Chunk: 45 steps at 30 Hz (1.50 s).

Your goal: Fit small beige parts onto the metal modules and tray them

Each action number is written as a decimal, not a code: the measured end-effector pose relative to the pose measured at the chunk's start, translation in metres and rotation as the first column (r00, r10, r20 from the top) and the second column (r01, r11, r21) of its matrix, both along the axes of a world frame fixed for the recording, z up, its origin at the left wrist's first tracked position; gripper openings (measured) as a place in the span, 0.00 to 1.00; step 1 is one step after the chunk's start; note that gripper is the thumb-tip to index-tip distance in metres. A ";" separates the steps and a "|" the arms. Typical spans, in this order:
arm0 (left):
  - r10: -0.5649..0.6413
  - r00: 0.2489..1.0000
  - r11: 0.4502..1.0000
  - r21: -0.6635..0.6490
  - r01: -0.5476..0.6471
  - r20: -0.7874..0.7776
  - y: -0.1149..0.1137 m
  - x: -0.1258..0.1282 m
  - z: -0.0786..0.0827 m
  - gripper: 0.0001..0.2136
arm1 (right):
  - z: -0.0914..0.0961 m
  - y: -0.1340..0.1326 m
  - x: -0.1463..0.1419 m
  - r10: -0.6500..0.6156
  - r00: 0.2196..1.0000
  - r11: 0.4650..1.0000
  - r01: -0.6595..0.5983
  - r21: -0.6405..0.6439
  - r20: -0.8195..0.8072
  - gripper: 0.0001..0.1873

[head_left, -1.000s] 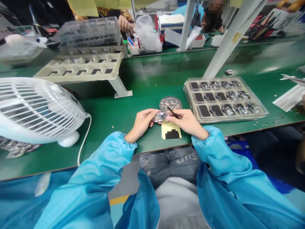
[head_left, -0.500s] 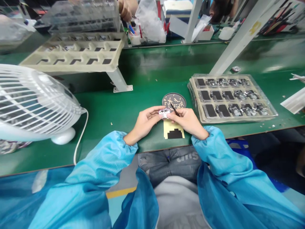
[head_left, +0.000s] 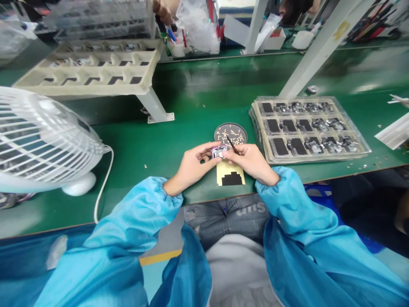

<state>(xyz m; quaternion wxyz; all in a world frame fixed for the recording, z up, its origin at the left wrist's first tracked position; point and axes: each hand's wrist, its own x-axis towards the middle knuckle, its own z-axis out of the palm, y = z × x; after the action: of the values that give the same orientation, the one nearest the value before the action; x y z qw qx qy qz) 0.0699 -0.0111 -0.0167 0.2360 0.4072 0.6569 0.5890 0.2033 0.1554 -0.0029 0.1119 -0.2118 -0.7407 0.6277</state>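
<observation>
My left hand pinches a small silvery metal part between thumb and fingers, just above the green bench. My right hand is closed on thin black tweezers, whose tip meets the part. Right below the hands lies a yellow sheet with a black stepped sticker. Just beyond the hands sits a round dark dish holding several tiny pale pieces.
A clear tray of black pads and metal parts lies to the right. A white desk fan stands at the left, its cord trailing. A beige slotted rack is raised at the back left. A white post slants up behind the tray. Another person's hand shows at the far edge.
My hands stay together on the part with hardly any shift. The view has tipped down and left a little, so the bench items sit slightly higher.
</observation>
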 end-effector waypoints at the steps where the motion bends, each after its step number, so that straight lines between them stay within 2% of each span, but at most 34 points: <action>1: 0.011 1.000 1.000 0.003 -0.011 -0.024 0.000 0.000 -0.001 0.23 | 0.000 0.000 0.000 0.000 1.000 1.000 0.000 -0.002 0.001 0.27; 3: 0.042 0.997 0.999 0.009 -0.041 -0.072 -0.001 0.001 -0.001 0.21 | 0.000 -0.002 -0.001 0.004 1.000 1.000 -0.004 -0.001 0.004 0.27; 5: 0.060 0.997 0.998 0.016 -0.060 -0.039 -0.001 0.001 0.000 0.21 | -0.003 -0.003 -0.002 -0.020 1.000 1.000 0.021 0.014 -0.010 0.26; 9: -0.014 0.968 0.999 0.049 0.002 0.250 0.001 0.003 0.006 0.25 | -0.011 -0.008 -0.007 -0.125 0.973 0.992 0.118 -0.052 -0.192 0.26; 11: -0.055 0.938 0.997 0.063 0.035 0.342 0.001 0.003 0.008 0.26 | -0.014 -0.010 -0.008 -0.124 0.961 0.988 0.097 -0.118 -0.248 0.28; 13: -0.069 0.924 0.997 0.060 0.050 0.376 0.002 0.003 0.009 0.25 | -0.015 -0.010 -0.008 -0.085 0.965 0.990 0.054 -0.128 -0.247 0.25; 18: -0.049 0.943 0.999 0.038 0.038 0.329 0.003 0.002 0.006 0.23 | -0.013 -0.009 -0.006 0.010 0.977 0.994 -0.032 -0.103 -0.211 0.20; 23: -0.024 0.973 0.999 -0.015 0.028 0.228 0.006 0.005 0.007 0.19 | -0.015 -0.008 -0.007 -0.009 0.977 0.998 -0.006 -0.067 -0.215 0.20; 27: 0.004 0.975 1.000 0.011 -0.007 0.220 0.006 0.010 0.007 0.18 | -0.018 -0.009 -0.008 -0.017 0.977 0.999 0.011 -0.031 -0.211 0.22; 33: 0.028 0.979 0.999 0.016 -0.032 0.202 0.004 0.017 0.003 0.18 | -0.023 -0.013 -0.007 -0.041 0.973 0.991 0.010 -0.134 -0.227 0.23; 45: 0.124 0.965 0.990 0.030 -0.134 0.229 0.005 0.030 0.008 0.19 | -0.013 -0.018 -0.007 -0.078 0.977 0.984 0.043 -0.171 -0.199 0.29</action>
<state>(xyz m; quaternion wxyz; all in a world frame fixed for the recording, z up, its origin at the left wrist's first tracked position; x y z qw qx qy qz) 0.1000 -0.0062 -0.0086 0.2612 0.2989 0.6373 0.6605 0.1964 0.1378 -0.0162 0.1886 -0.1772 -0.6638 0.7017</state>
